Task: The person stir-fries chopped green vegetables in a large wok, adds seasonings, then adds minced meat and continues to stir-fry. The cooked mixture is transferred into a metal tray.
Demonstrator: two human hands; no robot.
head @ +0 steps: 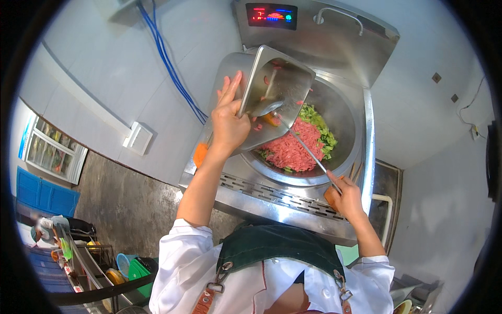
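My left hand (230,121) grips the rim of a deep steel pan (288,84), which is tilted over the left part of a large wok (347,114). Bits of pink meat cling inside the pan. My right hand (347,196) holds the long handle of a metal ladle (310,151); its bowl is at the pan's lower inside edge. Sliced raw meat (296,147) lies heaped in the wok, beside and partly over chopped green vegetables (327,137). Under the tilted pan is another steel tray (231,64), partly hidden. An orange cloth (200,154) lies near my left forearm.
The steel cooker has a slotted drain (274,196) along its front. A tap (339,11) and a lit display panel (271,16) are on its backsplash. Blue cables (168,64) run down the left wall. Far left, a person (47,227) is by a metal rack.
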